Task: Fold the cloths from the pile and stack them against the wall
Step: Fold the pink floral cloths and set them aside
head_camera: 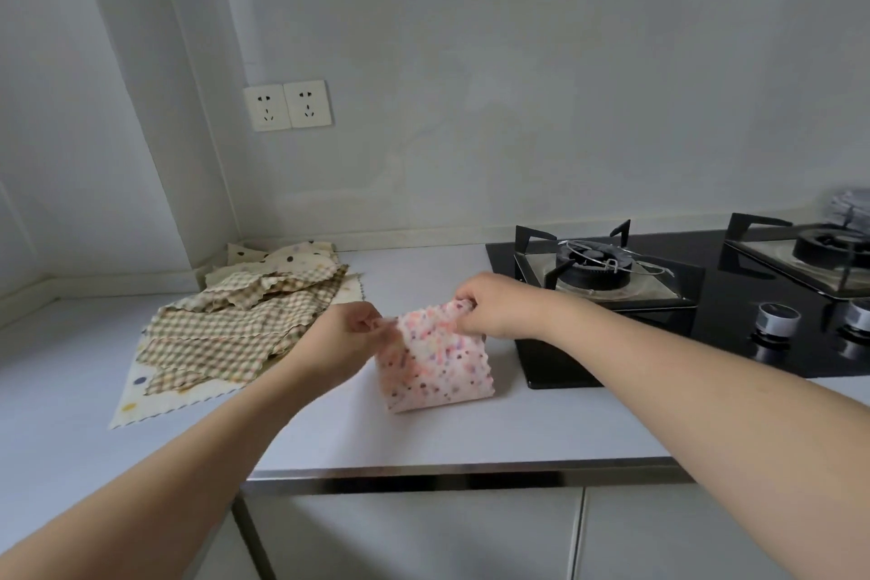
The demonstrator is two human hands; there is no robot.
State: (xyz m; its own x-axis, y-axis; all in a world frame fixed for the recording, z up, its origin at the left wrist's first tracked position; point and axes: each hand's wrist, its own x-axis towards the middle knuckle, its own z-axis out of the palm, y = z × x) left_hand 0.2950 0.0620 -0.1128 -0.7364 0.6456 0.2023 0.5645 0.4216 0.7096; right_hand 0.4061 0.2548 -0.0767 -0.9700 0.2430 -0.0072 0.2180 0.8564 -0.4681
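Just below the middle of the frame, the left hand and the right hand each pinch an upper corner of the pink spotted cloth between thumb and fingers, holding it up so that its lower fold rests on the surface; this looks like lining up edges mid-fold. The pile of checked and dotted cloths lies left of centre, reaching into the corner. The wall runs behind, with bare surface below it between pile and stove, likely room for stacking.
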